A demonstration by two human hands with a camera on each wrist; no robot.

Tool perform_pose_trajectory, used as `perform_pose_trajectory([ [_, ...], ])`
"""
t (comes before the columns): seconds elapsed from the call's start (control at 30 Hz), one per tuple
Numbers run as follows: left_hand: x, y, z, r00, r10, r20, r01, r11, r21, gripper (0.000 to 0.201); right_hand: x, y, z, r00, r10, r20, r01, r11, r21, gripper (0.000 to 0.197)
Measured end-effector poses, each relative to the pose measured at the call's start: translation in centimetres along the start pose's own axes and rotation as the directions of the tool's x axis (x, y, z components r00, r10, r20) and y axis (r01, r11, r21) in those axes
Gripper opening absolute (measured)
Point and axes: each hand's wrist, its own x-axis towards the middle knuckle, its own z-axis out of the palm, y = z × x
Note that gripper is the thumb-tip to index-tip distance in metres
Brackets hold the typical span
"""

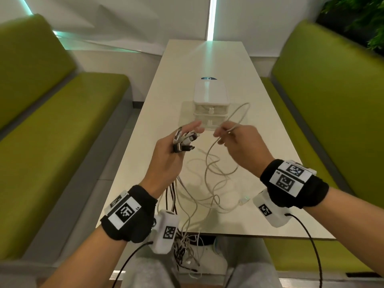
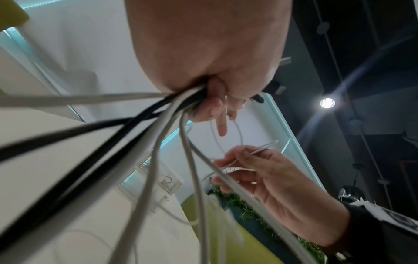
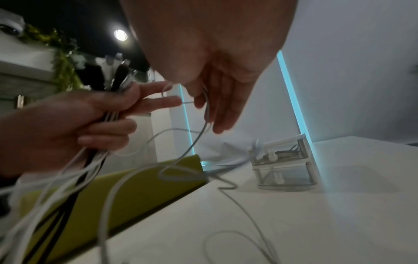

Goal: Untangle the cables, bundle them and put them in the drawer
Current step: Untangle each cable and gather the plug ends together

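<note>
Above the white table (image 1: 259,204) my left hand (image 1: 178,142) grips a bunch of black and white cables (image 1: 182,140) just below their plugs, with two fingers stretched toward my right hand. The strands trail from my palm (image 2: 158,125) in the left wrist view. My right hand (image 1: 228,136) pinches one thin white cable (image 1: 239,113), which loops up toward the drawer unit (image 1: 211,104) and runs down into the tangle (image 1: 209,183) on the table. The unit has two clear drawers, both closed; the upper one (image 3: 282,153) holds a coiled cable.
Green benches flank the table on the left (image 1: 62,121) and right (image 1: 332,100). Cable ends (image 1: 187,252) hang over the table's near edge onto my lap. A white wall lies beyond the table's far end, with plants (image 1: 363,21) at the back right.
</note>
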Motion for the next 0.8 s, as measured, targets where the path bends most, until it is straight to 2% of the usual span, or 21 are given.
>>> perform_pose_trajectory([
  [0.07,0.0,0.0,-0.2,0.999,-0.051,0.006,0.051,0.997,-0.050,0.038,0.0,-0.5,-0.8,0.994,0.042,-0.099,-0.015,0.964,0.265,0.018],
  [0.13,-0.3,-0.2,0.2,0.996,-0.075,0.052,0.075,0.997,-0.006,0.036,-0.1,-1.0,-1.2,0.988,0.074,-0.139,0.001,0.883,0.470,0.014],
  [0.23,-0.9,-0.3,0.9,0.996,-0.052,0.071,0.053,0.999,-0.005,0.040,-0.1,-1.4,-1.3,0.985,0.095,-0.142,0.005,0.814,0.581,0.017],
  [0.33,-1.5,-0.1,1.0,0.999,-0.012,0.050,0.015,0.999,-0.047,0.037,-0.4,-1.9,-0.8,0.989,0.130,-0.066,-0.046,0.707,0.706,0.024],
  [0.4,-1.8,-0.2,0.6,0.998,0.031,0.049,-0.037,0.991,0.126,0.038,-0.6,-2.4,-0.6,0.989,0.143,-0.023,-0.075,0.644,0.761,0.027],
  [0.47,-2.0,-0.6,0.1,0.994,0.096,0.046,-0.106,0.939,0.327,0.046,-0.6,-2.9,-0.7,0.989,0.149,-0.011,-0.079,0.586,0.806,0.026],
  [0.5,-2.1,-0.6,0.0,0.992,0.114,0.046,-0.123,0.927,0.355,0.047,-0.6,-3.1,-0.8,0.988,0.154,-0.004,-0.082,0.552,0.830,0.024],
  [0.6,-2.3,-0.2,0.0,0.989,0.146,-0.005,-0.139,0.950,0.278,0.033,-0.6,-3.5,-1.2,0.983,0.178,0.044,-0.127,0.490,0.863,0.023],
  [0.67,-2.6,0.0,0.0,0.986,0.159,-0.047,-0.145,0.964,0.221,0.033,-0.7,-3.9,-1.5,0.977,0.193,0.088,-0.169,0.461,0.871,0.023],
  [0.8,-3.2,0.2,-0.1,0.974,0.203,-0.102,-0.173,0.954,0.245,0.034,-0.8,-4.4,-2.1,0.962,0.201,0.185,-0.255,0.417,0.873,0.022],
])
